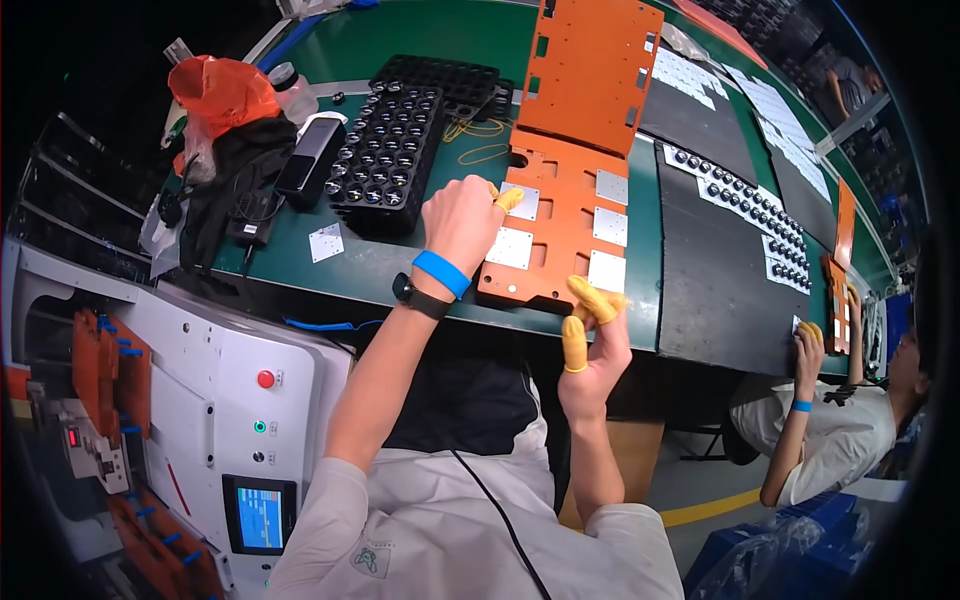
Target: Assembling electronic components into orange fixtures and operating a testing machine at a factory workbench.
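In the head view, the left hand (463, 222) has its yellow-tipped fingers at the far-left white plate (523, 206) on the orange board (566, 215). I can't tell if they pinch it. The right hand (595, 358) is by the near-right white plate (606, 271), its thumb apart from its fingers. Another white plate (325, 242) lies on the green table, left of the board. My guess: plates are being set straight; next calls for a gentle push, keeping edges lined up.
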`<state>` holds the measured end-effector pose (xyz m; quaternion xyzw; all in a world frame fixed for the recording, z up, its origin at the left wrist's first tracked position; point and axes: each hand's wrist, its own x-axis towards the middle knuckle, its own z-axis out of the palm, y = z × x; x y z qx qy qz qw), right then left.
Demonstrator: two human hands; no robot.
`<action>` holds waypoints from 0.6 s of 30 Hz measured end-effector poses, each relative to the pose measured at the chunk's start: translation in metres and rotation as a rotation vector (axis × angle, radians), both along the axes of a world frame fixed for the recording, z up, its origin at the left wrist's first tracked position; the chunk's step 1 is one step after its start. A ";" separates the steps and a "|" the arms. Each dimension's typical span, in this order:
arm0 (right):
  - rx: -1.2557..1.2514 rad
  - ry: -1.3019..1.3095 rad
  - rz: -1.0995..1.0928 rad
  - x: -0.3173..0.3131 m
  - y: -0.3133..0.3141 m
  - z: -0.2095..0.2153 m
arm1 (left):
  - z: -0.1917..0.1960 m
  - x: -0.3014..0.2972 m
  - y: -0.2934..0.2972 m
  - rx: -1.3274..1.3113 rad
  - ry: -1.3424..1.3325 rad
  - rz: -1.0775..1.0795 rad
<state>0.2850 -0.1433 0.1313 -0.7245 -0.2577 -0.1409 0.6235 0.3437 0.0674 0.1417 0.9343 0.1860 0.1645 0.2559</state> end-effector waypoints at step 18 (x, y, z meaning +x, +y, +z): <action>-0.380 -0.092 0.140 0.105 0.211 0.077 | 0.000 -0.197 0.012 -1.221 -0.187 -0.105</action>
